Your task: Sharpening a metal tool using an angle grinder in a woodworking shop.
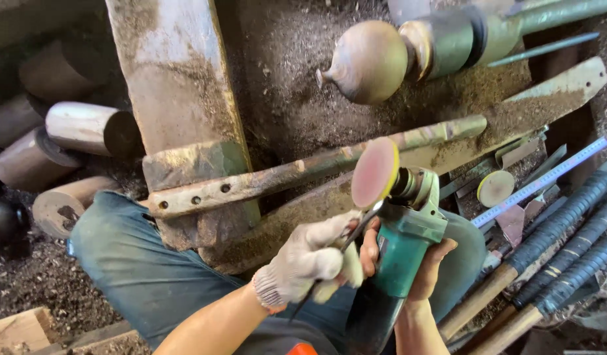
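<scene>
Green-bodied angle grinder point(398, 253) is in front of my chest, above my lap, head tilted up and away from me. Its round pinkish-red sanding disc with a yellow edge point(374, 173) faces left and slightly toward me.

My right hand point(421, 263), bare, is closed around the grinder's green body from the right, thumb on the near side. My left hand point(310, 260), in a worn white knitted glove, is closed on a thin dark metal wrench point(343, 246), which runs diagonally from below my palm up to just under the disc, at the grinder's spindle. Whether the tip actually engages there I cannot tell.

Below the hands: my knees in blue jeans point(132, 263).

Beyond the disc: a rusty flat metal bar with three holes at its left end point(303, 171), lying across a heavy rusted beam point(175, 92). Further up, a rounded brown wooden vessel with a small knob point(366, 62), mounted on a lathe spindle point(448, 39).

Right side: a spare round yellowish sanding pad point(496, 189), a blue-and-white ruler point(543, 182), and a row of long tool handles wrapped in dark ribbed grip point(566, 243).

Left side: several cut log sections point(86, 128) stacked on a sawdust-covered floor point(40, 283).
</scene>
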